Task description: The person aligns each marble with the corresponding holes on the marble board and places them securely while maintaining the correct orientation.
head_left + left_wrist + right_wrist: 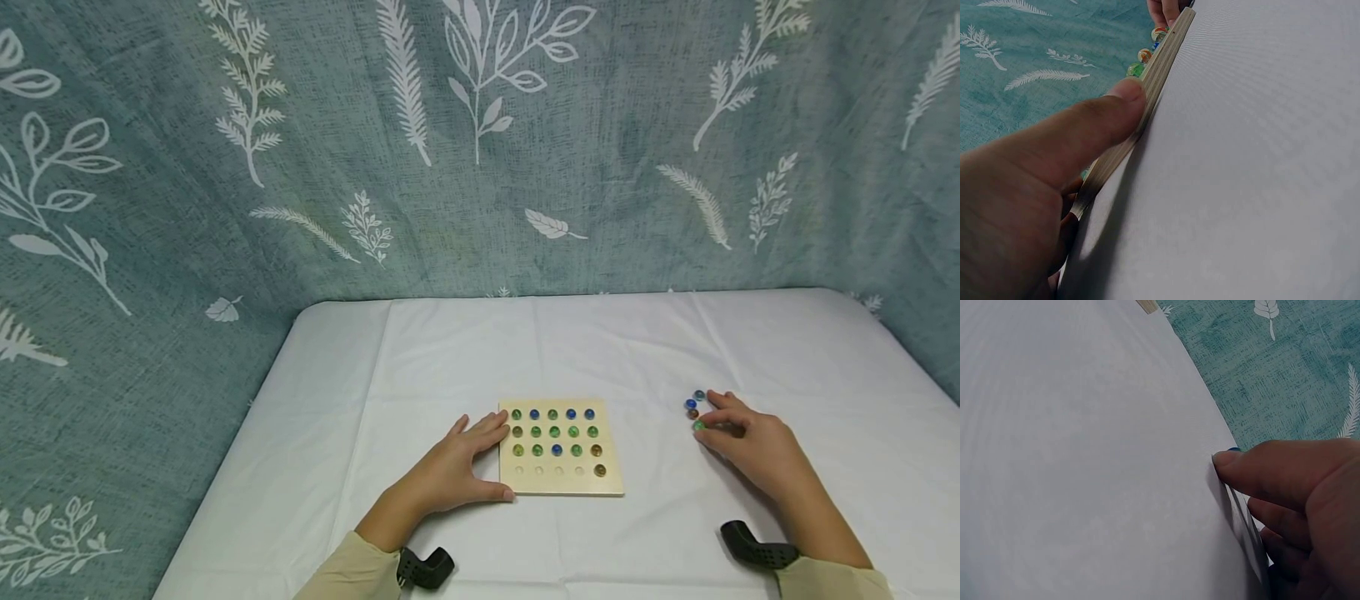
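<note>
A pale wooden board [566, 483] with rows of round hollows lies flat, three rows filled with green, blue and amber marbles. One amber marble [600, 471] sits at the right end of the nearest row. My left hand [457, 471] rests against the board's left side, fingers spread and straight. In the left wrist view its thumb [1125, 94] presses the board's edge. Off to the right, my right hand [761, 446] pinches a green marble [699, 425] between thumb and forefinger. Beside those fingertips lie two blue marbles [691, 404] and a reddish-brown marble [693, 414].
A white cloth [420, 358] with creases covers the table. Behind it and along the sides hangs a teal curtain [480, 217] with white leaf prints. Black wrist mounts [426, 568] sit on both forearms.
</note>
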The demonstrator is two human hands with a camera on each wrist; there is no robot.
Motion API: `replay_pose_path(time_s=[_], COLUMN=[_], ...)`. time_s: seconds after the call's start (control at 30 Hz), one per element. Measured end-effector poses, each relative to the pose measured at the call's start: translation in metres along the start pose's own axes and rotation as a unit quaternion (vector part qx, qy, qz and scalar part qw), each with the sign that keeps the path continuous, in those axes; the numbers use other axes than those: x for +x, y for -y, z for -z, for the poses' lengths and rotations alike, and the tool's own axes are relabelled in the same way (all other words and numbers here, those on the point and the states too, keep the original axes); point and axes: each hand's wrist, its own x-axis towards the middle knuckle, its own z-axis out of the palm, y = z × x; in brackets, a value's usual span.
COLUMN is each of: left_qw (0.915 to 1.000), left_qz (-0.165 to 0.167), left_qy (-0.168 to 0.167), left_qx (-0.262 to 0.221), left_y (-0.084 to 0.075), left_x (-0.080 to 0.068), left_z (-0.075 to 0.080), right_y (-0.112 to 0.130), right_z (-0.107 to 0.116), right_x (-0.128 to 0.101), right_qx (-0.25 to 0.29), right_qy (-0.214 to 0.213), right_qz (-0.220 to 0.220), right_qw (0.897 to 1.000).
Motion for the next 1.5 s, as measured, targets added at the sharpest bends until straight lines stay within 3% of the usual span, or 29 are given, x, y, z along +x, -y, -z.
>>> replay_pose_path(time_s=[0.63,1.1,1.5], left_qw=[1.0,1.0,1.0], left_qz=[0.002,0.001,-0.001], left_qy=[0.0,-0.002,-0.007], left_qx=[0.001,0.002,0.007], left_y=[0.001,0.001,0.002], left_x=[0.001,0.001,0.001], left_z=[-0.001,0.0,-0.002], right_y=[0.014,0.077,0.105], right_z=[0.0,-0.018,-0.048], right_x=[-0.002,-0.015,-0.025], right_qx=[0.006,0.042,0.017], right_qy=[0.004,0.051,0.06], right_qz=[0.011,0.085,0.162], right_qw=[1.0,0.994,0.985])
